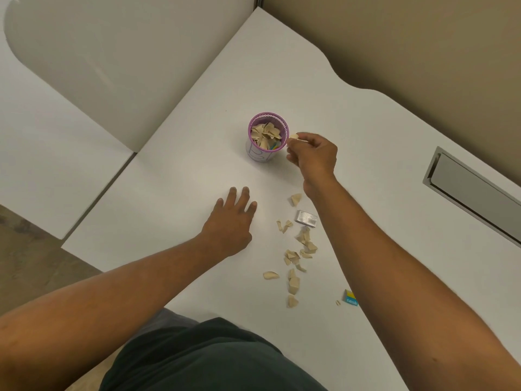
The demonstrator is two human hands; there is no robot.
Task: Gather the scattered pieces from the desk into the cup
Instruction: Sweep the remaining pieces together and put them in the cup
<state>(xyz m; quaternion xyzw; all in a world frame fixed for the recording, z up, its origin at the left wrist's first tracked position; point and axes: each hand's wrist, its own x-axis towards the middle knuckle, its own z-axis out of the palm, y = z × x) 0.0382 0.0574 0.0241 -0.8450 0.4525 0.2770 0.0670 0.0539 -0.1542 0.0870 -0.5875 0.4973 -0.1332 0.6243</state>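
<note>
On the white desk [180, 176], near its middle, stands a purple mesh cup [267, 136], upright and already well filled with tan pieces, a scrap of something blue and yellow showing low among them. Just beside the cup's rim, on its right, the right hand [313, 156] hovers with its fingers curled in and a single tan piece [294, 136] pinched at the fingertips; the piece sits level with the rim and very close to it, though whether it touches the mesh cannot be told. The left hand [231, 221] lies palm down on the desk, fingers loosely spread and holding nothing, nearer the person than the cup and well apart from it. The scattered pieces [296, 258] that remain lie in a loose trail between the two forearms, to the right of the left hand and below the right wrist, running from one piece near the wrist down toward the desk's near edge. Among them, touching none of the hands, rests a small grey box [306, 218], and a small blue and yellow box [350, 298] peeks out beside the right forearm. A recessed metal panel [473, 193] is set into the desk far to the right.
</note>
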